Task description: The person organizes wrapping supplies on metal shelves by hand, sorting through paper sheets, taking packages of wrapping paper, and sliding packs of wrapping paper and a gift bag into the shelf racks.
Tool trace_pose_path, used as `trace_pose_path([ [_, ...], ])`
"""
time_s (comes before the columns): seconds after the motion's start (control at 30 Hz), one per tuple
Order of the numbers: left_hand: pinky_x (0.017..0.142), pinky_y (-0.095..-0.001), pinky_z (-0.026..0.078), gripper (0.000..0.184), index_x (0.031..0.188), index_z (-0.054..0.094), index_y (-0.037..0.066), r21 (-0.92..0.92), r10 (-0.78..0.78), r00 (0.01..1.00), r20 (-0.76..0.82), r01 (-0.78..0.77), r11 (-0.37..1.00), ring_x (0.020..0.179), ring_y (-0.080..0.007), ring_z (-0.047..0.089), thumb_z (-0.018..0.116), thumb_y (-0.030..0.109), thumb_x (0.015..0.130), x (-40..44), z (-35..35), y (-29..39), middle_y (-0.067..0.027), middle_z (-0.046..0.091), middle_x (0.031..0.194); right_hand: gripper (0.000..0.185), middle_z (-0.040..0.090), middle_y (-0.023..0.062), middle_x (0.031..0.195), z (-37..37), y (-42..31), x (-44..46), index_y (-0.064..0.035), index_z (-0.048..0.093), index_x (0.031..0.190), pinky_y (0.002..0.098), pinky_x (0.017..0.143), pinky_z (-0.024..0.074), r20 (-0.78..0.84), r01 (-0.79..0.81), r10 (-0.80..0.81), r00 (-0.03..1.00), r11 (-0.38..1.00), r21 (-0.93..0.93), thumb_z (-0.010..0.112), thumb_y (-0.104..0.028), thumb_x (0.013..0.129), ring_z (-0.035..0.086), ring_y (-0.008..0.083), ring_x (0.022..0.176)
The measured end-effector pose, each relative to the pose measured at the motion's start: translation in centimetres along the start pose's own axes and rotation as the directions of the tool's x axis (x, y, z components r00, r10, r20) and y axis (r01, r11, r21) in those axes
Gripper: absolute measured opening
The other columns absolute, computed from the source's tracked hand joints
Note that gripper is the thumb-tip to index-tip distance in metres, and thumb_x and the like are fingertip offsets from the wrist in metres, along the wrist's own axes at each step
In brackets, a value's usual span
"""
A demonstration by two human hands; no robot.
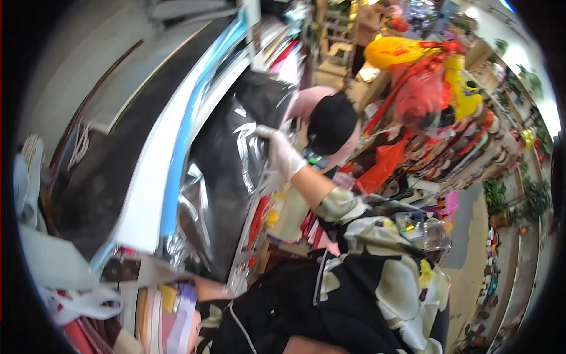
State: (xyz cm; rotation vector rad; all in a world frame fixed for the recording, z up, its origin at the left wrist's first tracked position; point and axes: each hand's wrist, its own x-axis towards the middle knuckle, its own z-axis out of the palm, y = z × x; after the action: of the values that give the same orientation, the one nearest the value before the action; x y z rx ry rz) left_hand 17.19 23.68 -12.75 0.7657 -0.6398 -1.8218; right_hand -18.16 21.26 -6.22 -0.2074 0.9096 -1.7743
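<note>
A white glove covers my right hand (282,154), whose fingers are pressed together and bent onto the glossy plastic over a black sheet pack (221,159). Along the left of that pack run a white sheet (154,183) and a blue strip (177,171), curving from lower left to the top. At the lower left, my left forearm (211,290) reaches toward the lower end of the sheets. My left hand (162,272) is a pale blur there, and its fingers cannot be made out.
Beside my right hand is a pink and black rounded object (333,124). Red and yellow plastic bags (418,88) hang at the upper right, before shelves of rolls (471,147). Coloured folded papers (168,318) stand at the lower left. Part of a person (368,26) shows at the top.
</note>
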Motion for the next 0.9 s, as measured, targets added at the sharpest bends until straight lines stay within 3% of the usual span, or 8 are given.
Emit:
trace_pose_path([
  [0.03, 0.1, -0.0646, 0.041, 0.067, 0.154, 0.026, 0.004, -0.006, 0.0, 1.0, 0.004, 0.0, 1.0, 0.145, -0.0394, 0.023, 0.042, 0.042, 0.1, -0.3, 0.0, 0.1, -0.0195, 0.024, 0.158, 0.015, 0.068, 0.0051, 0.069, 0.7, 0.0, -0.5, -0.0071, 0.069, 0.083, 0.0308, 0.053, 0.0495, -0.073, -0.099, 0.105, 0.992, 0.992, 0.075, 0.061, -0.018, 0.089, 0.062, 0.0193, 0.054],
  [0.07, 0.1, -0.0648, 0.041, 0.067, 0.154, 0.026, 0.004, -0.013, 0.0, 1.0, 0.005, 0.0, 1.0, 0.145, -0.0395, 0.022, 0.042, 0.041, 0.1, -0.4, 0.1, 0.2, -0.0195, 0.023, 0.158, 0.018, 0.07, 0.0051, 0.073, -1.3, 1.3, 2.0, -0.008, 0.07, 0.085, 0.0317, 0.057, 0.0543, 0.046, -0.107, 0.103, 0.994, 0.99, 0.087, 0.06, -0.022, 0.089, 0.066, 0.02, 0.06],
  [0.17, 0.1, -0.0654, 0.041, 0.067, 0.154, 0.025, 0.004, -0.035, 0.004, 1.0, 0.01, -0.004, 0.999, 0.146, -0.0397, 0.021, 0.043, 0.041, 0.1, -0.7, 0.2, 0.3, -0.0196, 0.023, 0.159, 0.017, 0.071, 0.0099, 0.084, 0.1, 0.2, 1.1, -0.0016, 0.065, 0.098, 0.0371, 0.066, 0.0606, 0.068, 0.022, -0.031, 0.997, 0.992, 0.127, 0.058, -0.014, 0.09, 0.071, 0.0232, 0.07],
  [0.3, 0.099, -0.0661, 0.041, 0.068, 0.154, 0.025, 0.004, -0.025, 0.006, 1.0, 0.014, -0.005, 1.0, 0.146, -0.0399, 0.02, 0.043, 0.041, 0.1, -1.1, 0.5, 0.4, -0.0197, 0.022, 0.159, 0.013, 0.07, 0.0104, 0.083, 2.0, -2.1, 1.0, 0.0002, 0.064, 0.098, 0.0353, 0.06, 0.0608, 0.079, -0.073, 0.063, 0.995, 0.989, 0.129, 0.056, -0.006, 0.091, 0.07, 0.0234, 0.068],
  [0.67, 0.098, -0.0683, 0.04, 0.069, 0.154, 0.024, 0.004, -0.074, -0.005, 0.995, 0.095, 0.012, 0.997, 0.148, -0.0406, 0.017, 0.045, 0.04, 0.099, -0.4, 2.1, 1.4, -0.0199, 0.019, 0.16, 0.008, 0.066, 0.0086, 0.082, 5.6, -1.3, 1.5, 0.0003, 0.063, 0.093, 0.0392, 0.063, 0.0566, 0.008, 0.07, -0.075, 0.997, 0.957, 0.281, 0.062, -0.003, 0.086, 0.066, 0.0221, 0.07],
  [0.77, 0.098, -0.0689, 0.04, 0.069, 0.155, 0.024, 0.004, -0.241, -0.011, 0.983, 0.185, 0.057, 0.969, 0.148, -0.0408, 0.016, 0.045, 0.04, 0.099, 0.4, 3.3, 1.9, -0.02, 0.018, 0.161, 0.003, 0.066, 0.0091, 0.081, 7.2, -0.9, 2.4, -0.0011, 0.063, 0.089, 0.0352, 0.061, 0.0564, -0.094, 0.134, -0.115, 0.989, 0.962, 0.236, 0.062, -0.004, 0.088, 0.066, 0.0224, 0.067],
  [0.83, 0.098, -0.0693, 0.04, 0.069, 0.155, 0.024, 0.004, -0.434, -0.022, 0.958, 0.287, 0.151, 0.888, 0.148, -0.041, 0.015, 0.045, 0.039, 0.099, 1.5, 4.4, 2.3, -0.02, 0.017, 0.161, 0.003, 0.066, 0.0095, 0.081, 7.1, -0.6, 4.4, -0.001, 0.063, 0.088, 0.0354, 0.061, 0.0558, -0.043, 0.112, -0.104, 0.994, 0.962, 0.25, 0.063, -0.003, 0.087, 0.065, 0.0222, 0.067],
  [0.9, 0.098, -0.0697, 0.04, 0.07, 0.155, 0.023, 0.004, -0.565, -0.033, 0.921, 0.387, 0.265, 0.781, 0.149, -0.0411, 0.015, 0.046, 0.039, 0.099, 2.3, 5.4, 2.5, -0.02, 0.017, 0.161, 0.006, 0.063, 0.0104, 0.076, 8.0, -0.9, 4.8, 0.001, 0.062, 0.088, 0.0353, 0.06, 0.0546, -0.143, 0.132, -0.112, 0.983, 0.982, 0.139, 0.065, -0.003, 0.084, 0.064, 0.0232, 0.064],
])
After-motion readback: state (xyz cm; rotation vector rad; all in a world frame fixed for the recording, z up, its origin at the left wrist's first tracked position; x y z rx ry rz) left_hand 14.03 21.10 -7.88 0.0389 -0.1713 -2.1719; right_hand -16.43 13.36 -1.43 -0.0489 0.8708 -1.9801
